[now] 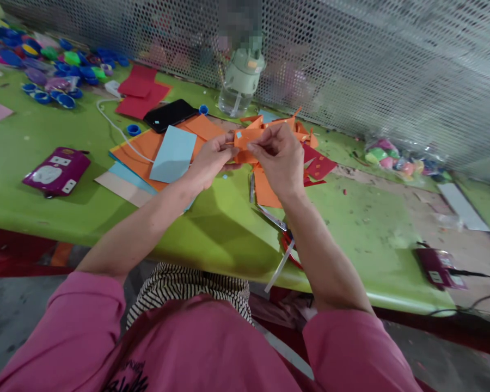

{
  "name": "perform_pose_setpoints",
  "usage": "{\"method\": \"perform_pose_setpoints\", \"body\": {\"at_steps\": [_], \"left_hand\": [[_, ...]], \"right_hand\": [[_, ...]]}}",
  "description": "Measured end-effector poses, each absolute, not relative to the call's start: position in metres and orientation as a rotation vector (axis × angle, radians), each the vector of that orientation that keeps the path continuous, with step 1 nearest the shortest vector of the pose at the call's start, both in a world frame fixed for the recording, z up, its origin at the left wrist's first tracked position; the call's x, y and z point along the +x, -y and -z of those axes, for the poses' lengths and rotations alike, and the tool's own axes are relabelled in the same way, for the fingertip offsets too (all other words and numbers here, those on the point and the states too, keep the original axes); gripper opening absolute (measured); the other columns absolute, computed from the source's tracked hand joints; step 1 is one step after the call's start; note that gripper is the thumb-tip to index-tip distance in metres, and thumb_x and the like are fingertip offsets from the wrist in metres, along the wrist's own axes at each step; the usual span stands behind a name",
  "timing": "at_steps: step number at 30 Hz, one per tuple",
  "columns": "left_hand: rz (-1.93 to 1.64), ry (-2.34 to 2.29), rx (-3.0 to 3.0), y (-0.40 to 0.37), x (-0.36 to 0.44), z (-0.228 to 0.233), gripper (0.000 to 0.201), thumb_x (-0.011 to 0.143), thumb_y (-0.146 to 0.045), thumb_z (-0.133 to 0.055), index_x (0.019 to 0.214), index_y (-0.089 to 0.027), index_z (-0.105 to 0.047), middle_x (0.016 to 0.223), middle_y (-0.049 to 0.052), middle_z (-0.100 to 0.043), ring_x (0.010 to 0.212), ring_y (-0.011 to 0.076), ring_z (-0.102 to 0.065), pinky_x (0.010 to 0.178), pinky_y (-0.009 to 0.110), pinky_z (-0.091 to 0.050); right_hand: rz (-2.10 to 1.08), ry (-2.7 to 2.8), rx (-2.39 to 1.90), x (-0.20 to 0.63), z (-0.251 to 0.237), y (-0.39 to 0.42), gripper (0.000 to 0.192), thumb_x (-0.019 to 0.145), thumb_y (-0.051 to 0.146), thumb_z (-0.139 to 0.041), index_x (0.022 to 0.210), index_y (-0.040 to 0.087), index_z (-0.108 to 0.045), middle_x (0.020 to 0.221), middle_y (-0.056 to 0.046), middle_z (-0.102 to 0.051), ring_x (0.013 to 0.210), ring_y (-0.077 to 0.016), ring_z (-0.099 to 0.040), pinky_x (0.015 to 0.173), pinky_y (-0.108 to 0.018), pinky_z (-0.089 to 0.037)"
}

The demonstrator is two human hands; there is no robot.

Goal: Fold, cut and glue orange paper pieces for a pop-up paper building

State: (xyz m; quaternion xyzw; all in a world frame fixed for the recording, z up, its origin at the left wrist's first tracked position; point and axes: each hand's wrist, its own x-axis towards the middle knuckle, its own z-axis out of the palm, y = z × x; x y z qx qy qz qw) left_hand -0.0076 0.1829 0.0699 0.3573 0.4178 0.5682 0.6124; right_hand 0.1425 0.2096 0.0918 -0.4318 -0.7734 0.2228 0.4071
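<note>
Both my hands meet above the green table point(44, 185) and pinch one small orange foam piece point(245, 139) with a tiny light blue square stuck on it. My left hand point(210, 161) grips its left end. My right hand point(278, 154) grips its right side from above. Under and behind the hands lies a heap of orange foam offcuts point(283, 126). A light blue sheet point(173, 154) rests on larger orange sheets point(141, 152) just left of my left hand. Scissors point(274, 219) with red handles lie on the table below my right forearm.
A black phone point(170, 115) and red sheets point(141, 95) lie at the back. Behind the hands a pale green water bottle point(240, 81) stands by the mesh wall. Coloured caps point(57, 71) crowd the far left. A purple device point(57, 171) lies left, another point(438, 268) right.
</note>
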Motion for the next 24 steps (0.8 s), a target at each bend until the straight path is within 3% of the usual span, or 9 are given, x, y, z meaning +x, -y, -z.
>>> {"method": "perform_pose_setpoints", "body": {"at_steps": [6, 12, 21, 24], "left_hand": [[-1.314, -0.941, 0.824, -0.183, -0.008, -0.070, 0.019, 0.088, -0.005, -0.055, 0.101, -0.016, -0.064, 0.089, 0.002, -0.073, 0.079, 0.0116, -0.071, 0.082, 0.028, -0.059], [-1.307, -0.943, 0.829, -0.184, -0.008, -0.068, 0.018, 0.087, -0.006, -0.058, 0.100, -0.016, -0.064, 0.085, 0.000, -0.072, 0.075, 0.0087, -0.069, 0.082, 0.025, -0.058], [-1.296, -0.969, 0.836, -0.184, -0.006, -0.065, 0.018, 0.086, -0.006, -0.056, 0.098, -0.016, -0.064, 0.086, 0.002, -0.071, 0.081, 0.0122, -0.071, 0.085, 0.031, -0.059], [-1.298, -0.963, 0.844, -0.185, -0.006, -0.064, 0.018, 0.085, -0.006, -0.057, 0.098, -0.017, -0.063, 0.089, 0.002, -0.073, 0.083, 0.0121, -0.071, 0.084, 0.030, -0.058]], "right_hand": [[-0.525, 1.982, -1.096, 0.146, -0.096, -0.205, 0.008, 0.086, 0.017, -0.062, 0.090, 0.022, -0.067, 0.086, -0.001, -0.072, 0.078, -0.0154, -0.066, 0.078, -0.034, -0.053], [-0.479, 2.043, -1.124, 0.154, -0.099, -0.209, 0.010, 0.084, 0.016, -0.063, 0.086, 0.022, -0.072, 0.090, -0.002, -0.070, 0.080, -0.0156, -0.064, 0.080, -0.033, -0.052], [-0.626, 2.042, -1.136, 0.152, -0.097, -0.209, 0.006, 0.082, 0.019, -0.063, 0.085, 0.023, -0.062, 0.085, 0.000, -0.068, 0.075, -0.0158, -0.061, 0.076, -0.035, -0.052], [-0.659, 2.026, -1.129, 0.150, -0.098, -0.209, 0.016, 0.080, 0.016, -0.066, 0.084, 0.024, -0.053, 0.081, 0.002, -0.064, 0.073, -0.0146, -0.060, 0.073, -0.034, -0.052]]}}
